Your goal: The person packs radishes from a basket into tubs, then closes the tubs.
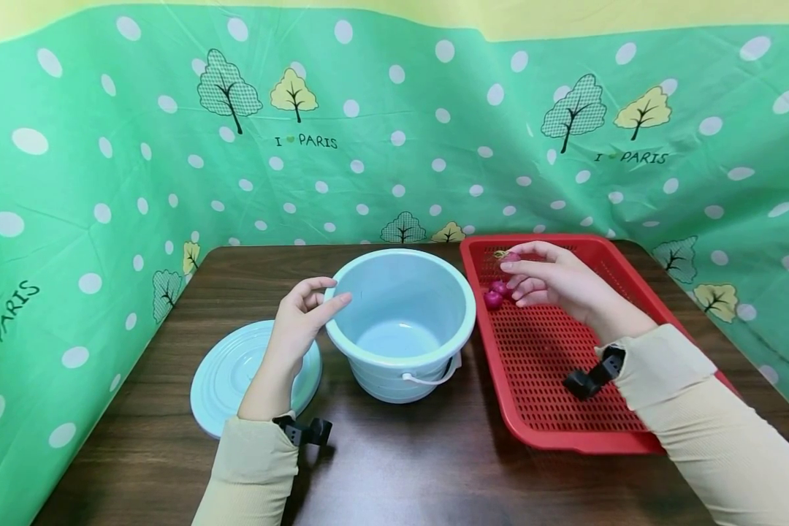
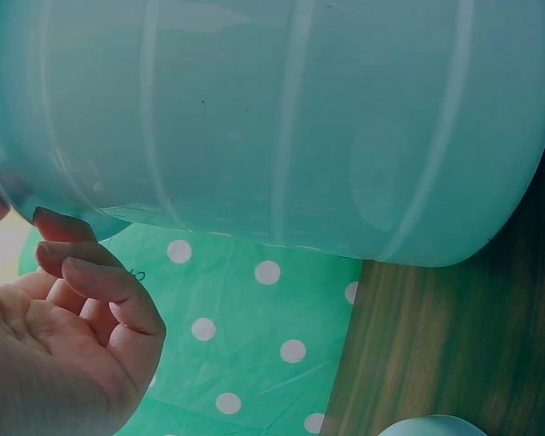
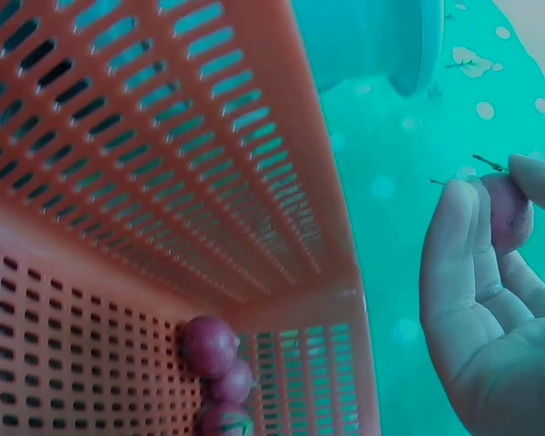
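Observation:
A light blue bucket [image 1: 401, 380] stands upright at the middle of the table. My left hand [image 1: 297, 321] pinches its rim on the left, thumb on the inner side and fingers outside; the left wrist view shows those fingers [image 2: 100, 282] curled by the rim. Above the far left part of a red perforated basket [image 1: 509, 409], my right hand [image 1: 555, 281] pinches a small round radish [image 1: 511, 257] with stem bits. In the right wrist view that radish [image 3: 509, 213] sits between thumb and fingertips. Beneath, three more radishes [image 3: 209, 345] lie in a basket corner.
A light blue round lid [image 1: 220, 380] lies on the dark wood table [image 1: 394, 467], left of the bucket and partly behind my left forearm. The bucket's white handle [image 1: 434, 381] hangs down at its front right. A green dotted cloth [image 1: 394, 175] surrounds the table's back and sides.

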Action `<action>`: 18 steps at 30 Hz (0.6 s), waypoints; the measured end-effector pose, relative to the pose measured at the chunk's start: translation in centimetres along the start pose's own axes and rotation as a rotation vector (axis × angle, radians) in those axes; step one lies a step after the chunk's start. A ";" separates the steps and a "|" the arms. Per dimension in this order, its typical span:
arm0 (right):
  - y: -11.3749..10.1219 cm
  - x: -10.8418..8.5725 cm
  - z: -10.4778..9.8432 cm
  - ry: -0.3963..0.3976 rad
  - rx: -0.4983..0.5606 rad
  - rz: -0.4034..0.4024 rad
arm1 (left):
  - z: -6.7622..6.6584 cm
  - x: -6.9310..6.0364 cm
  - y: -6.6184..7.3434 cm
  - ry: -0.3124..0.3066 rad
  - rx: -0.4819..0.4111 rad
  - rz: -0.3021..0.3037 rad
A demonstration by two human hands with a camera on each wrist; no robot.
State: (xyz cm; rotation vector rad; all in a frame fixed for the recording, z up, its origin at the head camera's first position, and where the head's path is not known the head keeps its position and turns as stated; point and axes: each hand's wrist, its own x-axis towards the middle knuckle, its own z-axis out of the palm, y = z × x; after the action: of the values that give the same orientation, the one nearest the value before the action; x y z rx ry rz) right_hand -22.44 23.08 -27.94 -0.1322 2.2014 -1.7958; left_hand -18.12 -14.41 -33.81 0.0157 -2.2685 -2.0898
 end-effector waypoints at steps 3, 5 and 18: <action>-0.3 -0.1 0.5 -0.008 0.005 -0.009 | 0.0 0.0 0.0 0.002 0.002 0.001; -0.5 -0.2 0.8 -0.013 0.011 -0.014 | 0.0 0.0 -0.1 0.002 0.002 -0.001; -1.9 -0.6 3.3 -0.073 0.084 -0.050 | 0.1 -0.1 0.2 0.004 0.000 0.011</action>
State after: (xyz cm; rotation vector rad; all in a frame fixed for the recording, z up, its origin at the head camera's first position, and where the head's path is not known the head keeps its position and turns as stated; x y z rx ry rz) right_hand -21.18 19.69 -26.59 -0.2321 2.0866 -1.8759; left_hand -18.03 -14.30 -33.62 0.0076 -2.2611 -2.0820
